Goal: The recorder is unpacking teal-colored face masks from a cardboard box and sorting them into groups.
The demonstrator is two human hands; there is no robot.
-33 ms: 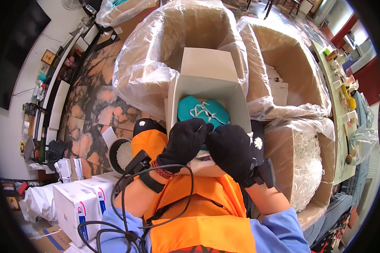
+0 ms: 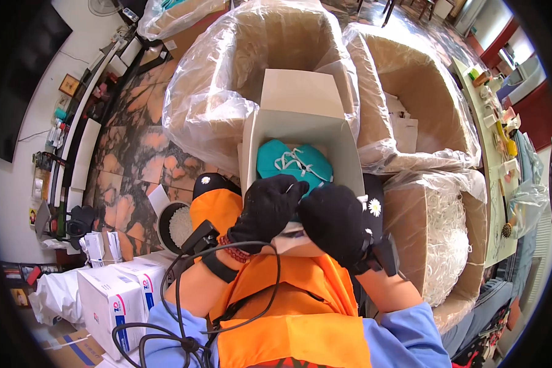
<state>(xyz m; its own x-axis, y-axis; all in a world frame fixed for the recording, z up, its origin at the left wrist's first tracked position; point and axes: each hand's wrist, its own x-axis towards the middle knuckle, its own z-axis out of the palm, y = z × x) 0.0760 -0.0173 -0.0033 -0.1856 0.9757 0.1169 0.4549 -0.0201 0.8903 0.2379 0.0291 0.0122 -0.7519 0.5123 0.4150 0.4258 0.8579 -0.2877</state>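
We've got a mask (image 2: 295, 165) in the box (image 2: 300, 126), flap (image 2: 302, 93) still up; left hand (image 2: 267, 208), right hand (image 2: 334, 222) curled, can't tell round what.

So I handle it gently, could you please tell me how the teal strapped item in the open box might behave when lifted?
The teal item is probably light, as it looks like fabric. It may flex yet keep its rounded outline, which looks smooth. Its white straps, loosely looped, would likely dangle.
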